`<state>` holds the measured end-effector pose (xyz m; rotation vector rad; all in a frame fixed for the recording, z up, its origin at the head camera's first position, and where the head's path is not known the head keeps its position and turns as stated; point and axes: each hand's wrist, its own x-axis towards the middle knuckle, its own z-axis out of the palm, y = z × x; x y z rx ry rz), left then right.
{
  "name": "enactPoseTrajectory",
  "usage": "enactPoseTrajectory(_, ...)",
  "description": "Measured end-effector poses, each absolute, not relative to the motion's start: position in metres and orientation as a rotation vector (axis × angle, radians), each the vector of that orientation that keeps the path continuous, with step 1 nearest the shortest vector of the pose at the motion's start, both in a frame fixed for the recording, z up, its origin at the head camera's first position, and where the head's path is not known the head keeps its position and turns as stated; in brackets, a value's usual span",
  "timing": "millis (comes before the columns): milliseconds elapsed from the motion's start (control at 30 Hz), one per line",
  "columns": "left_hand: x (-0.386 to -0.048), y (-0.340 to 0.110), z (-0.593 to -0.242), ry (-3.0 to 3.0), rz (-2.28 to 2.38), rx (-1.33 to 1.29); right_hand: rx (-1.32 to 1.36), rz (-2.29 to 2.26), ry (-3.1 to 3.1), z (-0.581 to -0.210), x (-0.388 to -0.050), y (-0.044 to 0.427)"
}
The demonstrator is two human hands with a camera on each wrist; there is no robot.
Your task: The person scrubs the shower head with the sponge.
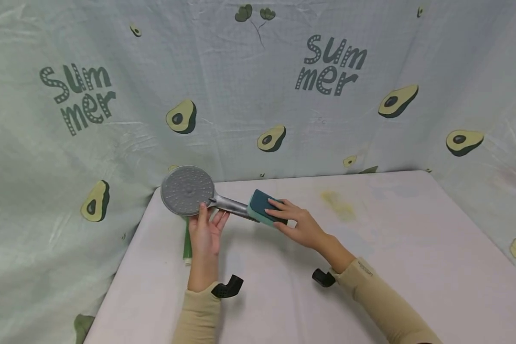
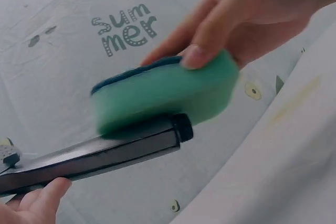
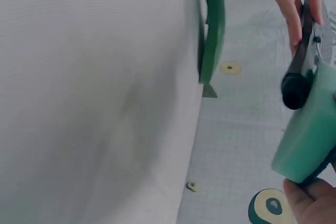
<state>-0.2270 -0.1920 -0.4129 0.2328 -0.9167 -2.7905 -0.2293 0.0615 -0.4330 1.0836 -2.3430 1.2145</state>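
My left hand (image 1: 205, 234) grips a grey round shower head (image 1: 188, 190) near its neck, above the table. The handle (image 2: 142, 140) of the shower head stretches to the right and ends in a dark cap. A sponge (image 1: 264, 208), light green with a dark scouring layer, lies against the far part of that handle. My right hand (image 1: 298, 223) holds the sponge from its dark side, thumb on the edge. In the left wrist view the soft green face meets the handle near its end. Behind my left hand, part of a green object (image 1: 187, 243) is hidden.
A white-covered table (image 1: 275, 296) spreads beneath both hands, with a yellowish stain (image 1: 338, 205) at the back right. A curtain (image 1: 223, 86) with avocado prints hangs behind and at the sides. The green object appears as a curved strip (image 3: 212, 30) in the right wrist view.
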Motion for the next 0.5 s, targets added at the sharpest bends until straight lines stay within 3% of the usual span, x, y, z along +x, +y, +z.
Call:
enactPoseTrajectory(267, -0.223, -0.168, -0.421, -1.225, -2.827, 0.129, 1.049, 1.148, -2.410, -0.416, -0.234, 0.043)
enactPoseTrajectory(500, -0.225, -0.167, -0.423, -1.097, -2.770, 0.252, 1.143, 0.825, -2.379, -0.422, -0.221, 0.051)
